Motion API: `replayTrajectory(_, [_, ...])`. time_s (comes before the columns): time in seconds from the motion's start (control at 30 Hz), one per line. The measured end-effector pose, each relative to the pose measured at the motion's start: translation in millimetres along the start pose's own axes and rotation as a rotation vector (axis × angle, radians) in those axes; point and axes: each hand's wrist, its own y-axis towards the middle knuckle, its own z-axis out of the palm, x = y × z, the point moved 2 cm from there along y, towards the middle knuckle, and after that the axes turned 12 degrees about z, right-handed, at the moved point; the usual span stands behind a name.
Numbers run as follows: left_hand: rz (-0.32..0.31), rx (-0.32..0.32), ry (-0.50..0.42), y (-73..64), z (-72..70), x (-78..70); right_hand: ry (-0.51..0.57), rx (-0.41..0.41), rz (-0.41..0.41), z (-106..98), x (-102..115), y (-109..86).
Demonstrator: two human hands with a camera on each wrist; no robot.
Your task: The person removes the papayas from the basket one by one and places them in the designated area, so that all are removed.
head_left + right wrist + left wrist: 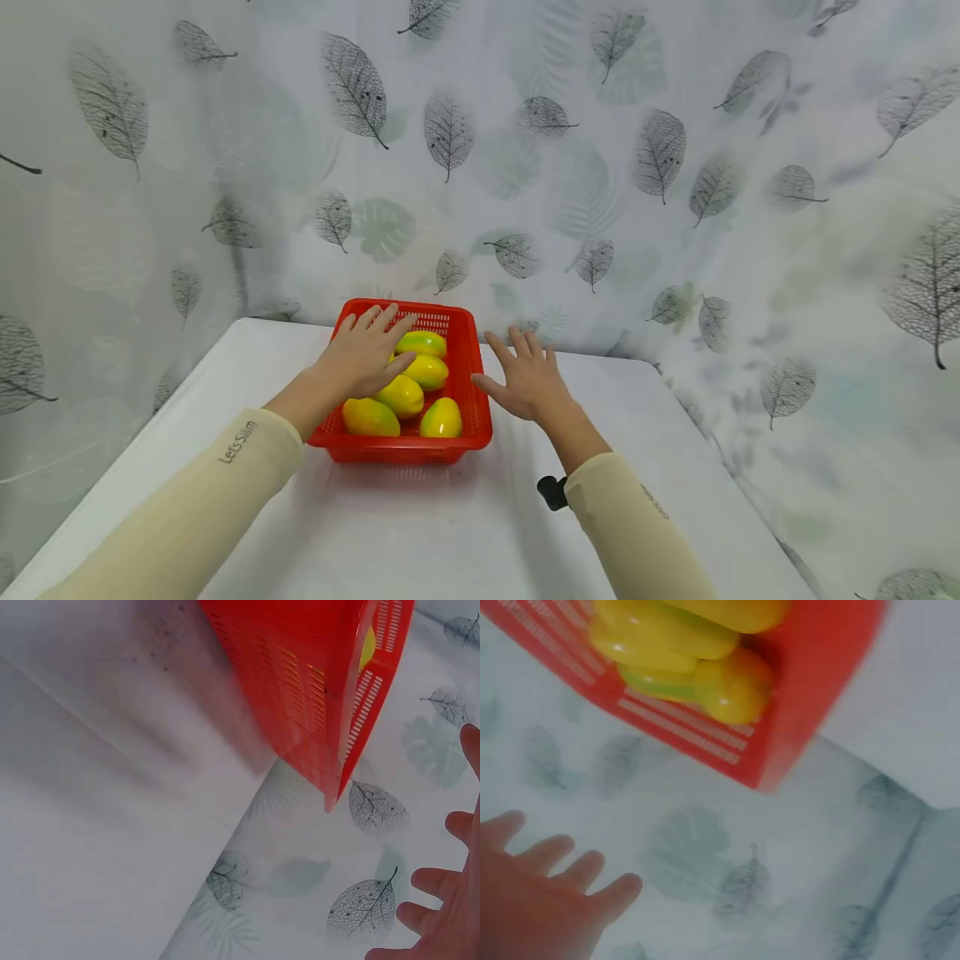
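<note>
Red plastic basket (405,445) on the far part of the desk (450,533), left of centre, long axis apparently running near to far. Inside, at least five glossy yellow-green mangoes (401,396) (more perhaps hidden behind the fingers). Over the basket's left side, the left hand (363,354), nearer of the two, fingers straight and spread wide, holding nothing; mangoes below and to its right. Just outside the right rim, the right hand (528,379), also spread wide with nothing held; basket to its left, apart in the right wrist view. On the left sleeve (195,500), printed "Let's Slim"; on the right sleeve (630,525), lettering too small to read. Behind, a leaf-printed sheet (555,175).
</note>
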Motion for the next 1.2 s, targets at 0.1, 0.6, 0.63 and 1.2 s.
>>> replayTrajectory(0.1, [-0.035,-0.016,-0.014,-10.6,4.0,15.4,0.023,0.003,-0.002,5.3,4.0,0.5])
replayTrajectory(0.6, [-0.157,-0.027,-0.154,-48.2,30.3,54.1,0.070,0.052,-0.012,23.1,21.4,0.4])
replayTrajectory(0.63, [-0.160,-0.028,-0.159,-49.2,31.5,54.7,0.070,0.051,-0.015,24.0,22.6,0.5])
replayTrajectory(1.2, [-0.202,-0.059,-0.260,-62.3,42.8,62.4,0.090,0.083,-0.066,38.9,49.7,2.9])
